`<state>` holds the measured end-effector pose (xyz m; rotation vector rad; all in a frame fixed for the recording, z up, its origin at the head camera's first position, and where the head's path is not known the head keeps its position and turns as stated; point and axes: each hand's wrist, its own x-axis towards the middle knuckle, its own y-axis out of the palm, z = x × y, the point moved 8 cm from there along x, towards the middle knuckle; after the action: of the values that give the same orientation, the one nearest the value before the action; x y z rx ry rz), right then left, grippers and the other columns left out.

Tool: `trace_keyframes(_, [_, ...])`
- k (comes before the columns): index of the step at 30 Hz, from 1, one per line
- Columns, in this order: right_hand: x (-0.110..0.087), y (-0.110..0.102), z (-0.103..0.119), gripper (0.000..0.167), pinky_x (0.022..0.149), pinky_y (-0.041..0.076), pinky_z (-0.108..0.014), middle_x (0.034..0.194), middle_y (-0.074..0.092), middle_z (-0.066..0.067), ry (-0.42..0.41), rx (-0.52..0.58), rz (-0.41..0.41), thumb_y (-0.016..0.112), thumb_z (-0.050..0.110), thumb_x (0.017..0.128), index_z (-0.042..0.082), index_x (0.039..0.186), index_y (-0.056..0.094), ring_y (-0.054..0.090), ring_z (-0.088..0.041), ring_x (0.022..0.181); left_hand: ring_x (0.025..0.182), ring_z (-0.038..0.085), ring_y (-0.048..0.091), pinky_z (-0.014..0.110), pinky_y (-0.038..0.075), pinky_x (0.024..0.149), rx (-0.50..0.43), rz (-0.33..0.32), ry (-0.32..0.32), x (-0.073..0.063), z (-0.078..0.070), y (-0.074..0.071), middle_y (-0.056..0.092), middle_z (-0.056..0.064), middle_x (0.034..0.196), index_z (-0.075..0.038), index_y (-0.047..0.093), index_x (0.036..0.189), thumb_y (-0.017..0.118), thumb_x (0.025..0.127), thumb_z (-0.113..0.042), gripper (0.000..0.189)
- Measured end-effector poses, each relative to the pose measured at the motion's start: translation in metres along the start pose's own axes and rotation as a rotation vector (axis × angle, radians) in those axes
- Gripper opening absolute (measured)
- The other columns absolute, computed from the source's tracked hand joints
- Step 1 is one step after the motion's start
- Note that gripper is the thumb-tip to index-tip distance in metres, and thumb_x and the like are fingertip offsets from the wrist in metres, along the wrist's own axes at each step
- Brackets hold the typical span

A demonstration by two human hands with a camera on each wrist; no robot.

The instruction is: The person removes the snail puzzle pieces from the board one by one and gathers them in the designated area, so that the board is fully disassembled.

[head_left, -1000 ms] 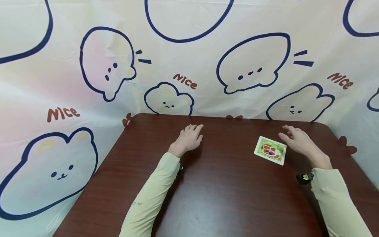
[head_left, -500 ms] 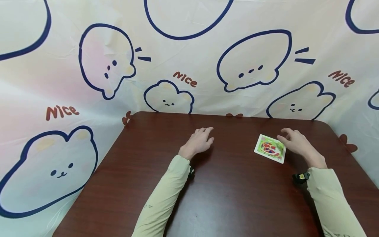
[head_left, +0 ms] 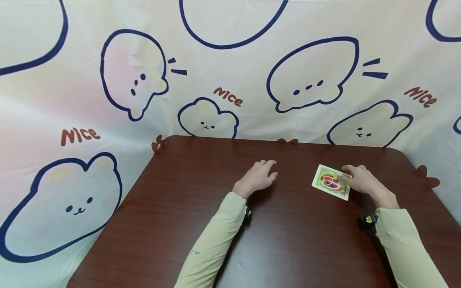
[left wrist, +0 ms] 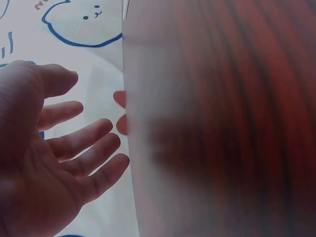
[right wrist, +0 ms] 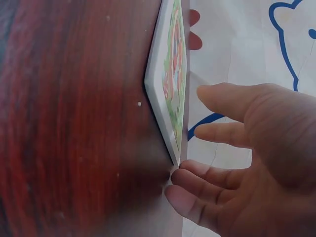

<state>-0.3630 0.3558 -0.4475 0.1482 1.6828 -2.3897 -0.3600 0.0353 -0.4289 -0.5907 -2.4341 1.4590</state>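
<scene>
A flat square board [head_left: 325,183] with a white rim and a green and red picture lies face up on the brown table, right of centre. My right hand [head_left: 364,182] is at its right edge, thumb and forefinger reaching over the picture in the head view. In the right wrist view, the lower fingertips [right wrist: 180,197] are right at the board's near corner, while the thumb is spread apart above them. My left hand [head_left: 255,179] hovers over the table to the left of the board, fingers loosely spread, holding nothing.
The dark brown wooden table [head_left: 281,240] fills the lower view. Behind it and at both sides hangs a pale cloth [head_left: 252,72] with blue bear outlines. A black strap device [head_left: 368,221] sits under the right wrist.
My left hand has moved right and slightly nearer, towards the board. My right hand has come left and down, so its thumb and forefinger now overlap the board. The board stays in place.
</scene>
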Motion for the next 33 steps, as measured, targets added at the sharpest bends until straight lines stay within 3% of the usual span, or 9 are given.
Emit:
trace_keyframes(10, [-0.003, 0.002, -0.005, 0.060, 0.082, 0.041, -0.059, 0.121, 0.046, -0.035, -0.021, -0.038, -0.009, 0.061, 0.037, 0.094, -0.007, 0.132, 0.049, 0.038, -0.044, 0.104, 0.129, 0.019, 0.049, 0.033, 0.046, 0.102, 0.082, 0.079, 0.037, 0.004, -0.024, 0.022, 0.053, 0.002, 0.137, -0.021, 0.051, 0.139, 0.049, 0.102, -0.037, 0.041])
trace_keyframes(16, [-0.002, 0.003, 0.000, 0.060, 0.077, 0.043, -0.052, 0.116, 0.048, -0.032, -0.035, -0.032, -0.008, 0.061, 0.040, 0.094, -0.006, 0.132, 0.050, 0.040, -0.040, 0.098, 0.126, 0.017, 0.049, 0.031, 0.046, 0.100, 0.134, 0.128, 0.033, 0.004, -0.032, 0.025, 0.055, 0.000, 0.134, -0.021, 0.054, 0.136, 0.052, 0.101, -0.039, 0.040])
trace_keyframes(23, [-0.002, 0.005, 0.011, 0.057, 0.079, 0.042, -0.052, 0.115, 0.051, -0.030, -0.061, -0.026, -0.014, 0.063, 0.037, 0.093, -0.006, 0.129, 0.052, 0.039, -0.039, 0.101, 0.121, 0.019, 0.050, 0.031, 0.047, 0.097, 0.196, 0.133, 0.064, 0.008, -0.041, 0.027, 0.056, 0.001, 0.131, -0.020, 0.055, 0.134, 0.054, 0.100, -0.040, 0.040])
trace_keyframes(33, [-0.001, 0.011, 0.022, 0.057, 0.078, 0.043, -0.049, 0.114, 0.051, -0.028, -0.089, -0.020, -0.014, 0.065, 0.038, 0.092, -0.003, 0.129, 0.054, 0.042, -0.037, 0.099, 0.115, 0.019, 0.049, 0.032, 0.048, 0.091, 0.360, 0.144, 0.096, 0.018, -0.053, 0.040, 0.054, 0.001, 0.131, -0.024, 0.052, 0.136, 0.050, 0.099, -0.050, 0.045])
